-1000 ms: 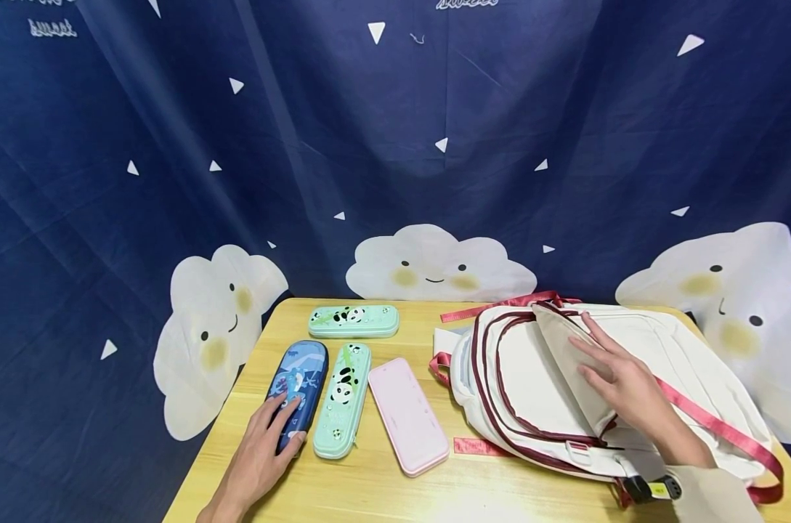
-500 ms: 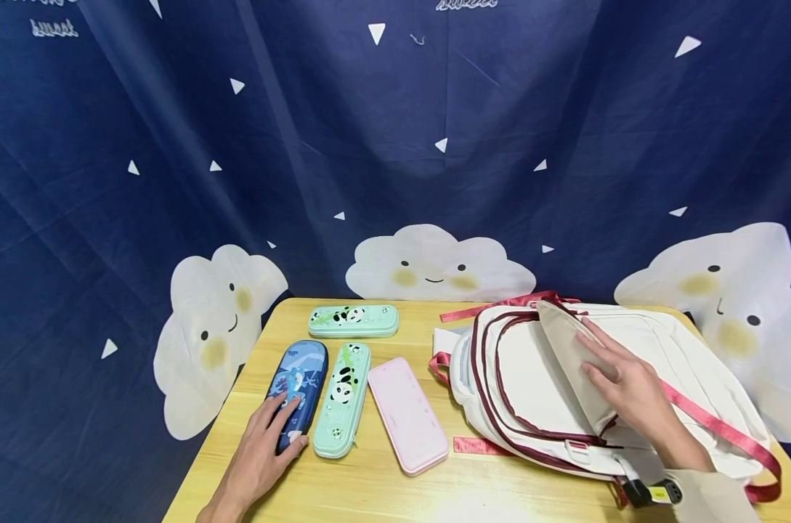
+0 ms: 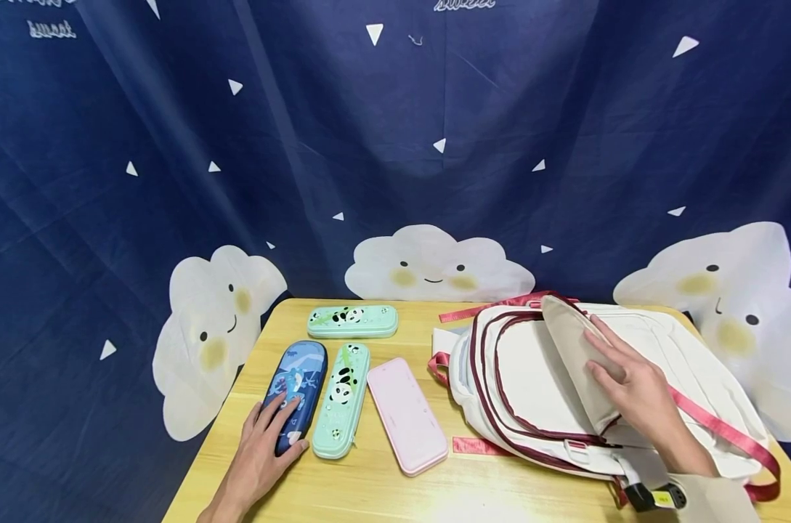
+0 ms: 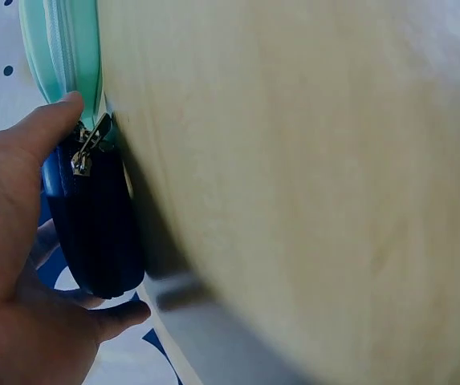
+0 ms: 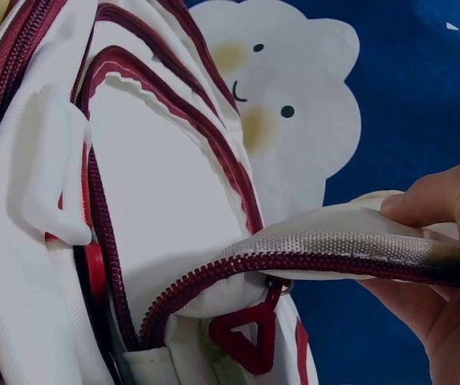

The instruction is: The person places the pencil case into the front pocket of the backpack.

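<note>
Your left hand rests loosely spread on the blue pencil case, left on the table. Your right hand pinches the raised flap of the white backpack. Between: mint panda case, then pink case.

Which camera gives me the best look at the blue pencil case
The head view: it shows the blue pencil case from above, with its printed lid only partly covered by the left hand. The left wrist view shows just its dark end and zipper pulls; the right wrist view doesn't show it.
</note>
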### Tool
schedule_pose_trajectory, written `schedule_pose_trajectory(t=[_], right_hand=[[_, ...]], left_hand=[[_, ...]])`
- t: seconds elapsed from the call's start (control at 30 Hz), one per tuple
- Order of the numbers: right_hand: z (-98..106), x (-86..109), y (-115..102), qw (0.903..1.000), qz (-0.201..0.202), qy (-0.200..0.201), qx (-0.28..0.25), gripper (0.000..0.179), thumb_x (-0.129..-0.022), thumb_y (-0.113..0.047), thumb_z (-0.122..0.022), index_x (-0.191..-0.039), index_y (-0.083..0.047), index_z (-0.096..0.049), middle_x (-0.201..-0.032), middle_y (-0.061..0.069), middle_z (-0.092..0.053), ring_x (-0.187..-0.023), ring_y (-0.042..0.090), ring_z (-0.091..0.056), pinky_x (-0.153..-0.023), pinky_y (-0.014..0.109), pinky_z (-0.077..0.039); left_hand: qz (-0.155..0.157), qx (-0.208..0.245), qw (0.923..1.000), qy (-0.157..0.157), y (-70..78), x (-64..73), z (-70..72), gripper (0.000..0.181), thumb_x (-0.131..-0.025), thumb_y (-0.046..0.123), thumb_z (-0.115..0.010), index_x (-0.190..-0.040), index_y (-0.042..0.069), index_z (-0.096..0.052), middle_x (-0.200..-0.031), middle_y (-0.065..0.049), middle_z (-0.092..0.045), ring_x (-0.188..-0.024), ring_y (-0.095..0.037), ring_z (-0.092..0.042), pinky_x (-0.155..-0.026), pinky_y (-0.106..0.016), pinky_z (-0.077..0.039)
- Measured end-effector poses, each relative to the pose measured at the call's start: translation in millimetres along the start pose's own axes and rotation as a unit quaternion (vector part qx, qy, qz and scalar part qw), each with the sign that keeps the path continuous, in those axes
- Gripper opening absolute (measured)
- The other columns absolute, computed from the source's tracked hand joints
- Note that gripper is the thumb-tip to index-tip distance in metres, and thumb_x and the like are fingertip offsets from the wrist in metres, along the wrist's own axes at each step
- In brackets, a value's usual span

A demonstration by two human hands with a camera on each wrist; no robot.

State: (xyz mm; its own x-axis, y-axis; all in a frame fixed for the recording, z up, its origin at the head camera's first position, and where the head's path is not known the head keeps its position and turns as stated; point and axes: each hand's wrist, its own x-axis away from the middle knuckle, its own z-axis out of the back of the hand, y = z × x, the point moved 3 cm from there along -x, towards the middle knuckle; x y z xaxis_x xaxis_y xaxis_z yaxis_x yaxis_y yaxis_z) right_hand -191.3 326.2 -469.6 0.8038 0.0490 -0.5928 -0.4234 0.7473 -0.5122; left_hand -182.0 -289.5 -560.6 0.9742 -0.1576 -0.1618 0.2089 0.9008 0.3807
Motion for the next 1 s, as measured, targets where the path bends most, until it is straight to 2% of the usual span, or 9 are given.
schedule_pose_trajectory(t=[0.23, 0.4, 0.63, 1.0], right_hand=[[2.3, 0.4, -1.5, 0.9998, -0.008, 0.016, -0.005, 0.066, -0.084, 0.012, -0.084, -0.146, -0.005, -0.069, -0.167, -0.007, -0.052, -0.148, -0.022, -0.034, -0.111, -0.006, -0.023], [3.6, 0.5, -4.0, 0.9993, -0.012, 0.034, -0.003, 0.068, -0.082, 0.014, -0.084, -0.146, -0.003, -0.068, -0.166, -0.002, -0.054, -0.148, -0.021, -0.035, -0.106, -0.007, -0.026], [5.0, -0.1, -5.5, 0.9990, -0.008, 0.044, -0.009, 0.070, -0.081, 0.016, -0.084, -0.146, -0.004, -0.068, -0.165, -0.001, -0.055, -0.148, -0.020, -0.037, -0.106, -0.006, -0.028], [6.2, 1.2, -7.3, 0.9992, -0.007, 0.037, -0.015, 0.069, -0.083, 0.016, -0.082, -0.147, -0.004, -0.068, -0.164, 0.003, -0.057, -0.148, -0.019, -0.038, -0.109, -0.005, -0.029]], left_hand=[[0.009, 0.008, 0.9999, -0.006, -1.9, 0.0, -1.8, 0.079, -0.093, 0.043, -0.086, -0.162, 0.018, -0.053, -0.168, -0.023, -0.042, -0.157, -0.058, -0.028, -0.123, -0.077, -0.027], [0.025, 0.008, 0.9996, -0.002, 0.5, 0.8, -2.2, 0.078, -0.093, 0.039, -0.086, -0.161, 0.018, -0.054, -0.168, -0.024, -0.042, -0.155, -0.060, -0.030, -0.122, -0.078, -0.030], [0.038, 0.021, 0.9988, 0.023, -1.3, 1.4, -3.3, 0.075, -0.092, 0.032, -0.087, -0.159, 0.020, -0.057, -0.168, -0.021, -0.045, -0.153, -0.061, -0.033, -0.117, -0.080, -0.035], [0.064, 0.028, 0.9956, 0.062, -2.1, 2.2, 2.3, 0.070, -0.091, 0.032, -0.085, -0.156, 0.018, -0.062, -0.163, -0.017, -0.055, -0.152, -0.055, -0.039, -0.114, -0.079, -0.040]])
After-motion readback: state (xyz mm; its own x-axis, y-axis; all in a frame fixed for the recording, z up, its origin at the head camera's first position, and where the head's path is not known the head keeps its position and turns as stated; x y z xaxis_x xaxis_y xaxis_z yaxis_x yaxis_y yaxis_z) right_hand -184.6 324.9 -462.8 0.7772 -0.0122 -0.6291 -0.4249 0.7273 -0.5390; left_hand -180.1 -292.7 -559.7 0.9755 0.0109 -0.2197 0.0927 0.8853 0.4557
